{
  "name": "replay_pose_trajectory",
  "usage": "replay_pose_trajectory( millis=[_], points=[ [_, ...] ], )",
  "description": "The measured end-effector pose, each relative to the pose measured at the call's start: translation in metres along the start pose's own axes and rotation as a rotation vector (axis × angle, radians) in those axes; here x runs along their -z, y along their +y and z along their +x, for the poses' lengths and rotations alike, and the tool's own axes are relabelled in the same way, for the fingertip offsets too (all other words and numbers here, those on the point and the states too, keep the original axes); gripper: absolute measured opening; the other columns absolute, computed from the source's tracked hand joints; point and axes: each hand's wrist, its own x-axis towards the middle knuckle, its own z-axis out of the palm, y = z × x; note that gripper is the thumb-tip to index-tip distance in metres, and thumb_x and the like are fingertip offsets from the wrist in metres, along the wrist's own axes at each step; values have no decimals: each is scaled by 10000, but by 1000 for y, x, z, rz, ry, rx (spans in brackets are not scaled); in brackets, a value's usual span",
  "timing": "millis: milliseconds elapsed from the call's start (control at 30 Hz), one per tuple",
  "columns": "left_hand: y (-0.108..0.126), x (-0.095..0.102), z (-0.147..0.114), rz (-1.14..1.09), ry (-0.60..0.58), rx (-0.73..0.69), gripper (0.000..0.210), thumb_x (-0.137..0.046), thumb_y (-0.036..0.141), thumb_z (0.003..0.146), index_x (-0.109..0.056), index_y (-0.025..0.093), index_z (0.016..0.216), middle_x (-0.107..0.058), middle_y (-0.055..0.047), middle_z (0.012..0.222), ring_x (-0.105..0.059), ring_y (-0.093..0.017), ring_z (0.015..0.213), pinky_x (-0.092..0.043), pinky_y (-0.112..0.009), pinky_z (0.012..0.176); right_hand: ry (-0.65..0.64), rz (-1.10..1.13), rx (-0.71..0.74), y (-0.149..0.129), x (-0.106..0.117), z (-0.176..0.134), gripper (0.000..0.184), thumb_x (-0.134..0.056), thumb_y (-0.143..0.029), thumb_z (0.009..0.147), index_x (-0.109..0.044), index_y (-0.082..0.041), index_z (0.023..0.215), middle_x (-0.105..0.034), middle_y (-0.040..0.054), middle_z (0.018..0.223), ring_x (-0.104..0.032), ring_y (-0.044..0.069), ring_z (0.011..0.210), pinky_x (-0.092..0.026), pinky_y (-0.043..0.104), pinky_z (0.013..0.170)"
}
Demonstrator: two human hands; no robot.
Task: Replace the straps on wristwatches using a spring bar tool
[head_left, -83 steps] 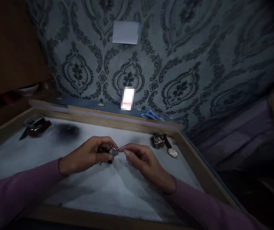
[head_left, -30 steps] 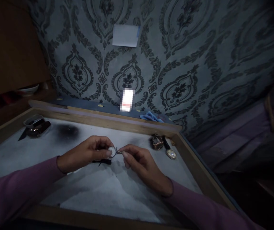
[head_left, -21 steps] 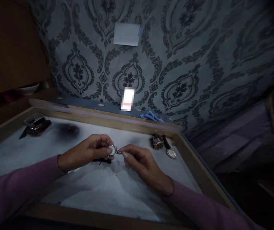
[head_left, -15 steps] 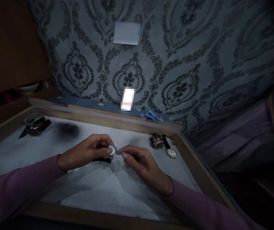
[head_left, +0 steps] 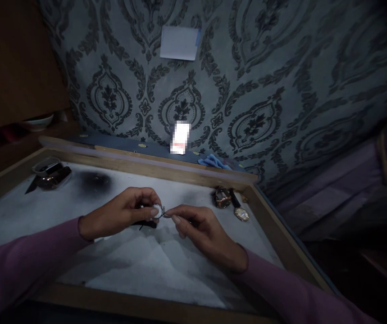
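A small round watch (head_left: 158, 211) with a pale dial and a silver-coloured rim is pinched between the thumb and fingers of my left hand (head_left: 129, 210). My right hand (head_left: 207, 231) is closed on a thin metal tool (head_left: 166, 215), its tip touching the right edge of the watch, at the lugs. Most of the tool is hidden in my fingers, so its exact kind is unclear. Just under the watch lies a black strap (head_left: 150, 223), partly covered by my left hand.
A wooden-rimmed tray (head_left: 139, 306) with a white lining surrounds my hands. At right lie a gold-rimmed watch (head_left: 241, 213) and a dark watch (head_left: 222, 197). A clear container (head_left: 49, 173) holds dark items at left. Behind stand a blurred bright phone-like object (head_left: 180, 137) and a blue cloth (head_left: 212, 161).
The view has shifted very slightly. Both hands keep the same hold, and the tool tip stays at the edge of the watch.
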Motion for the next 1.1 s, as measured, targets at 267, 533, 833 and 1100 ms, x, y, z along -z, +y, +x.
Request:
replay_pose_trajectory(
  millis=[267,533,833,1100],
  points=[
    [0,0,-1,83,-5,-42,184,-608,325,870,-597,141,868,-599,-13,779,-562,-128,705,-454,-228,637,-28,-93,0,1,2,-2,306,-503,-334,940,-714,-134,1034,-593,14,623,-496,103,531,-385,206,478],
    [-1,0,-1,124,-16,-71,128,-580,268,889,-604,145,865,-618,-9,787,-575,-121,708,-455,-222,643,18,-279,152,4,-2,-4,261,-471,-183,938,-707,-148,1044,-660,34,688,-524,101,527,-397,210,497],
    [-2,1,0,91,-24,-30,167,-606,310,874,-605,143,864,-626,-18,781,-569,-126,702,-439,-227,629,24,-239,123,3,-2,-3,260,-470,-190,936,-711,-146,1021,-603,8,629,-481,96,510,-373,210,487],
    [2,1,-1,81,-20,-2,174,-615,313,865,-605,139,871,-630,-17,769,-577,-129,704,-448,-227,633,3,-205,75,3,0,-4,263,-474,-218,940,-703,-121,1028,-570,1,605,-471,91,507,-360,196,475]
  ],
)
